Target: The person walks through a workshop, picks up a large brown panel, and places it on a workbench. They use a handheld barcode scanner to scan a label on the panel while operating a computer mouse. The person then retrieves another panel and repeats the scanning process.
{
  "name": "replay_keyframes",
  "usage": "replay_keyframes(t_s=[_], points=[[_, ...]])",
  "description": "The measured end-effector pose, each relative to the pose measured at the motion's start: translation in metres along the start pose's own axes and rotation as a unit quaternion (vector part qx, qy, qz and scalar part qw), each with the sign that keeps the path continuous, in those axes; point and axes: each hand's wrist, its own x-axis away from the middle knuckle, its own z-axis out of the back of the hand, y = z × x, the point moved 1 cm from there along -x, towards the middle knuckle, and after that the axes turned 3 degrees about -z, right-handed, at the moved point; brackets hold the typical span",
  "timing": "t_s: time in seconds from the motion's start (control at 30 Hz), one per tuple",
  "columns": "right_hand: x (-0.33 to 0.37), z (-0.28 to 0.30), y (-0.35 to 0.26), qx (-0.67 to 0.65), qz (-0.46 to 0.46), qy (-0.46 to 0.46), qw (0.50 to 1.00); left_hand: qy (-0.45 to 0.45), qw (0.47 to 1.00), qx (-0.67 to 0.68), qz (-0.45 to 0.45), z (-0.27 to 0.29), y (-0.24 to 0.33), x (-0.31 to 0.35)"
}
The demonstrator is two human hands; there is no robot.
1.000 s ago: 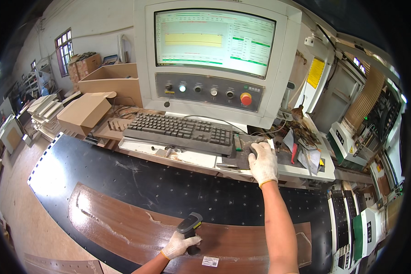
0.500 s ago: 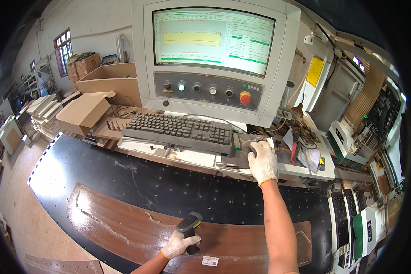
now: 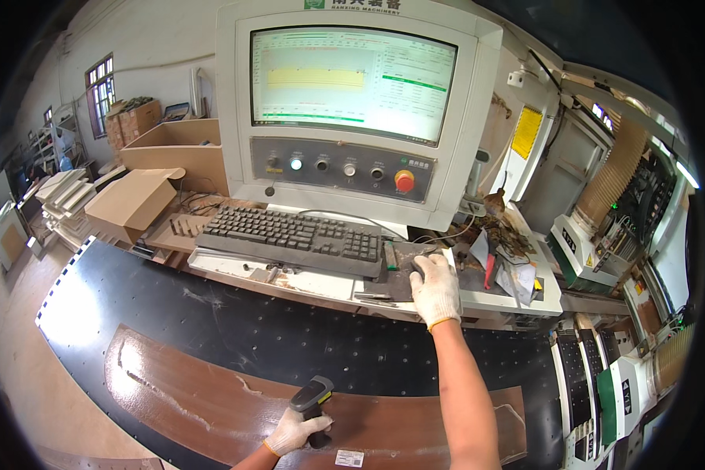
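My left hand (image 3: 291,432), in a white knitted glove, is closed round the handle of a dark handheld barcode scanner (image 3: 312,393) with a yellow-green patch. Below it lies a long brown wood-grain panel (image 3: 204,392) with torn film and a white label (image 3: 349,457). My gloved right hand (image 3: 435,291) rests over a dark computer mouse (image 3: 417,270), mostly hidden under the fingers, on a dark pad to the right of the black keyboard (image 3: 290,241). Above stands a lit monitor (image 3: 352,86) showing a yellow rectangle and green-marked rows.
Under the monitor, a control panel (image 3: 341,172) bears a red emergency button (image 3: 404,181). A black perforated machine bed (image 3: 235,313) carries the brown panel. Papers (image 3: 517,278) and clutter lie right of the mouse; machine units with a ribbed hose (image 3: 615,172) stand farther right. Cardboard boxes (image 3: 133,204) sit left.
The whole view has shifted slightly, so the monitor and keyboard sit a little lower and farther left. Fewer green rows show on the screen's right side. Both hands keep their holds.
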Motion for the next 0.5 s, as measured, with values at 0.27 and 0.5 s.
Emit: replay_keyframes(t_s=[0.27, 0.5], points=[[0.0012, 0.0006, -0.0019, 0.008, 0.007, 0.002, 1.000, -0.005, 1.000, 0.024, -0.003, 0.0021, -0.0041, -0.0001], [0.0007, 0.0010, -0.0009, 0.005, 0.008, 0.000, 1.000, -0.007, 1.000, 0.011, 0.005, 0.0032, -0.0045, -0.0009]])
